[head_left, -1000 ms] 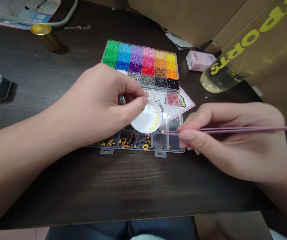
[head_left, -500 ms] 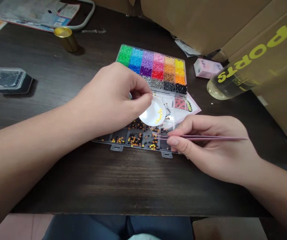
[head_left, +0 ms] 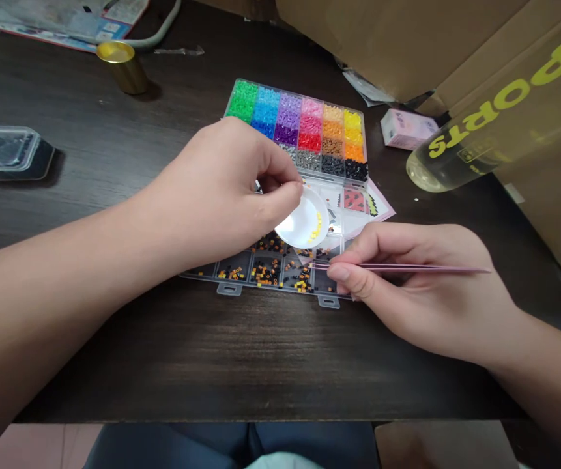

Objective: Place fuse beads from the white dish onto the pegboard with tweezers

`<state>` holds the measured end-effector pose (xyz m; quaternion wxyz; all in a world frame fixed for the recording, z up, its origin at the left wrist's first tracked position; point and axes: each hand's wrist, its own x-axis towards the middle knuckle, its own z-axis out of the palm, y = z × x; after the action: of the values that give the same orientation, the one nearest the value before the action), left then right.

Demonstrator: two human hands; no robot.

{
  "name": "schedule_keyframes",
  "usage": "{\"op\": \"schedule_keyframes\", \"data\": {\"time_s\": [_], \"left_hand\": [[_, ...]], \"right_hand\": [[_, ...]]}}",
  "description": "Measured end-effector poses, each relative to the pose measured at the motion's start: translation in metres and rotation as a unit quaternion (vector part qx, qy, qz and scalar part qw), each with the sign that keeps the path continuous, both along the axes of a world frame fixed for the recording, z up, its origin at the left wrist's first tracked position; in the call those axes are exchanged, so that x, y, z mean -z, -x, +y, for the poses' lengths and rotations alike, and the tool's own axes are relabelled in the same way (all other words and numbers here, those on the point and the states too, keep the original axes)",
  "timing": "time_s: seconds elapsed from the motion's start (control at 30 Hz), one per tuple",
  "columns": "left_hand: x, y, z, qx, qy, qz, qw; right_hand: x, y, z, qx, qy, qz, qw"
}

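My left hand pinches the rim of a small white round dish between thumb and fingers. A few yellow beads lie along the dish's right side. Pink tweezers are held between the thumb and fingers of my right hand, their tips pointing left, just below the dish. Whether the tips grip a bead is too small to tell. Beneath both hands lies an open bead box. Its far half holds sorted coloured beads; black, orange and yellow beads are scattered in the near lid.
A printed pattern sheet sticks out under the box. To the right are a small pink box, a clear bottle and cardboard. At the left stand a gold tin and a lidded black container.
The view has shifted slightly. My left hand and the dish have moved a little to the right, and the tweezers have shifted slightly right too. Both hands keep their grips.
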<state>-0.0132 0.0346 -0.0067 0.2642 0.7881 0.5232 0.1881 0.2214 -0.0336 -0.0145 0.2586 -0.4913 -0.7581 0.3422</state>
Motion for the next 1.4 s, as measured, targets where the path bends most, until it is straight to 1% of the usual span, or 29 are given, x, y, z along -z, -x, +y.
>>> {"op": "schedule_keyframes", "data": {"time_s": [0.07, 0.13, 0.23, 0.3, 0.33, 0.43, 0.5, 0.57, 0.6, 0.77, 0.97, 1.13, 1.27, 1.4], "left_hand": [[-0.001, -0.001, 0.001, 0.001, 0.003, -0.002, 1.0], [-0.002, -0.003, 0.001, -0.004, 0.01, 0.009, 1.0], [-0.001, -0.005, 0.0, 0.002, 0.017, 0.011, 1.0], [0.0, -0.004, 0.0, 0.01, 0.018, 0.005, 1.0], [0.001, -0.003, 0.0, 0.012, 0.016, 0.002, 1.0], [0.002, 0.0, 0.0, 0.011, -0.002, -0.014, 1.0], [0.001, 0.002, 0.0, 0.0, 0.005, -0.011, 1.0], [-0.001, 0.002, -0.001, -0.017, 0.019, 0.007, 1.0], [-0.002, 0.002, -0.001, -0.023, 0.022, 0.014, 0.999], [-0.003, 0.001, -0.002, -0.015, 0.021, 0.013, 1.0], [-0.005, 0.0, -0.005, -0.008, 0.028, 0.014, 0.999], [-0.001, -0.003, 0.0, -0.021, 0.007, 0.026, 0.999], [0.0, -0.006, 0.001, -0.022, 0.005, 0.032, 0.999], [-0.001, -0.006, -0.001, -0.014, 0.001, 0.022, 1.0]], "right_hand": [[-0.003, -0.001, 0.0, 0.007, 0.013, 0.02, 1.0], [-0.004, -0.001, 0.0, 0.028, 0.019, 0.065, 0.997], [-0.002, 0.001, 0.0, 0.075, -0.007, 0.135, 0.988], [0.0, 0.004, 0.0, 0.095, -0.023, 0.14, 0.985], [0.0, 0.005, -0.001, 0.094, -0.025, 0.13, 0.987], [-0.003, 0.005, -0.004, 0.051, -0.003, 0.08, 0.995], [-0.005, 0.004, -0.006, 0.01, 0.017, 0.056, 0.998], [-0.005, 0.003, -0.006, -0.015, 0.036, 0.038, 0.999], [-0.005, 0.003, -0.005, -0.02, 0.044, 0.031, 0.998], [-0.003, 0.005, -0.003, -0.028, 0.067, 0.013, 0.997], [-0.002, 0.005, -0.004, -0.032, 0.048, 0.009, 0.998], [-0.001, 0.006, -0.003, -0.045, 0.028, 0.018, 0.998], [-0.001, 0.008, -0.003, -0.06, 0.02, 0.008, 0.998], [-0.002, 0.009, -0.002, -0.059, 0.013, -0.008, 0.998]]}}
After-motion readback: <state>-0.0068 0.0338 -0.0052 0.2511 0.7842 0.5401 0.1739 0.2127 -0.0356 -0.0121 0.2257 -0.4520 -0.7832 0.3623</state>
